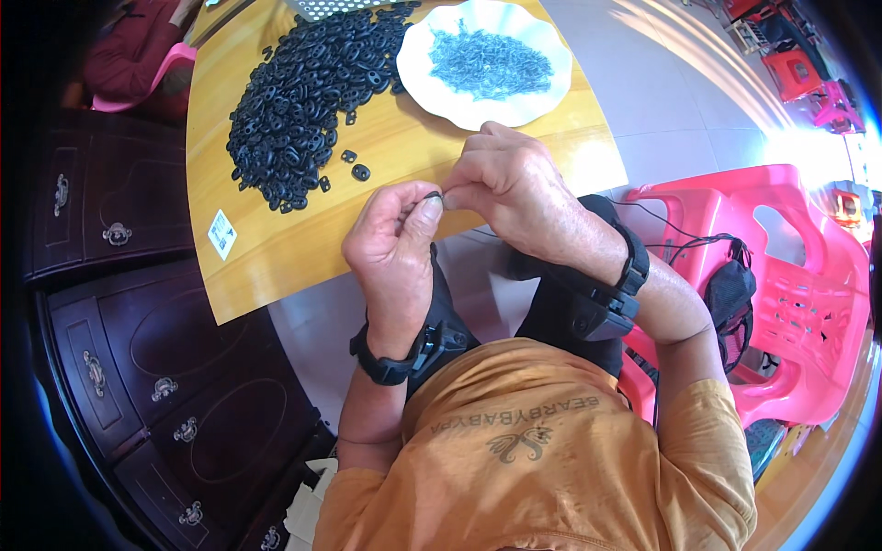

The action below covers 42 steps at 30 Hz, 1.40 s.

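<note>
My left hand (393, 225) pinches a small black oval piece (432, 195) between thumb and forefinger, above the table's near edge. My right hand (514, 188) is closed in a pinch, its fingertips meeting the left thumb at the piece. Whatever sits between the right fingertips is hidden or too small to make out. Beyond my hands a large heap of black oval pieces with holes (303, 101) is spread over the table. To its right stands a white scalloped plate (418, 78) holding a pile of small, thin metal parts (491, 62).
The yellow wooden table (266, 266) has a white sticker (221, 234) at its left side. Several loose black pieces (361, 172) lie apart from the heap. A perforated light container (322, 7) is at the far edge. Dark drawers (184, 367) stand left, a pink plastic chair (808, 303) right.
</note>
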Motion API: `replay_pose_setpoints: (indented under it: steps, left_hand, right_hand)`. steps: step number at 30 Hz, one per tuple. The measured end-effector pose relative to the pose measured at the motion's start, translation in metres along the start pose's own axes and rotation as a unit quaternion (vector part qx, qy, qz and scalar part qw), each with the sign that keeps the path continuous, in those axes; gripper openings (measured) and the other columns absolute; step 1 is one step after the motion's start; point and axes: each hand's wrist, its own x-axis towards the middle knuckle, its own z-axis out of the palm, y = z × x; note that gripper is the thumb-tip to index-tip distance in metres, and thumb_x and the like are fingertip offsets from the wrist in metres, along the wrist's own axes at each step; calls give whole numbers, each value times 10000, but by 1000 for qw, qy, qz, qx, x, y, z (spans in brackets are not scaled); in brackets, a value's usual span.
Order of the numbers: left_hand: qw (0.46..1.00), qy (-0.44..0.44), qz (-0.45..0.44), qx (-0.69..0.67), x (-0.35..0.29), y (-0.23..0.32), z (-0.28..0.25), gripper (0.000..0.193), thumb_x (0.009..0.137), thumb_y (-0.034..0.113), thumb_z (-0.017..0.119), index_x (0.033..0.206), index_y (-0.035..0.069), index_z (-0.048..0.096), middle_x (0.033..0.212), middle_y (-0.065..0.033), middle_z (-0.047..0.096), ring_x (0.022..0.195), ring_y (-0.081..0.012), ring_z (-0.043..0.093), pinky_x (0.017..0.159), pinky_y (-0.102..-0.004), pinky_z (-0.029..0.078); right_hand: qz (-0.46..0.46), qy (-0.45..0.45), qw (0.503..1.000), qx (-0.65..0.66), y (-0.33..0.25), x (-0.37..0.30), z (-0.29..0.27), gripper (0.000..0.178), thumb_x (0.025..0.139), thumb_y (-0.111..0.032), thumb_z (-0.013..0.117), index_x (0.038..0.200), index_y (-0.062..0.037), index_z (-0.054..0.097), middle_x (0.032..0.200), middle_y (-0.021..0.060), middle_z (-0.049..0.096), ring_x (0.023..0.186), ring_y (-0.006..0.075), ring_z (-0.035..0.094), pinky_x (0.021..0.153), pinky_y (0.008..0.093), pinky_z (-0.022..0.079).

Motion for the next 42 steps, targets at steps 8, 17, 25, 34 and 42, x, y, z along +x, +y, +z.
replay_pose_setpoints:
  steps: [8,17,25,34,42]
  left_hand:
    - [1000,8,-20,-1,-2,-3,-4,73,835,-52,571,901,-36,597,783,-8,575,665,-54,494,603,-183,415]
    - [980,10,-115,-162,9,-8,-17,72,858,10,569,903,-45,583,771,-67,601,610,-97,518,541,-214,424]
    - [964,27,-155,-212,13,-9,-27,107,859,31,577,926,-51,589,782,-99,621,623,-126,557,560,-243,453]
    - [977,60,-128,-161,24,-26,-27,128,858,40,578,938,-60,587,799,-111,628,649,-136,579,549,-243,476]
    - [982,83,-109,-132,24,-29,-25,161,853,44,591,963,-71,574,829,-132,624,674,-155,594,561,-256,490]
  right_hand:
    - [-79,-14,993,-92,-2,1,8,93,626,-31,691,660,-43,606,633,66,510,678,258,492,558,369,417]
    - [22,-38,998,43,1,7,14,103,695,-27,678,789,-1,644,697,85,571,733,237,542,619,339,448]
    - [188,-65,963,181,2,13,15,84,818,-23,626,875,38,634,799,60,654,751,81,580,709,246,478]
    - [130,-13,991,37,30,16,26,110,742,-48,647,846,-16,657,732,103,635,692,208,612,671,306,484]
    - [-17,3,994,-111,28,-15,24,134,668,-81,703,797,-67,670,759,64,575,739,245,513,650,337,451]
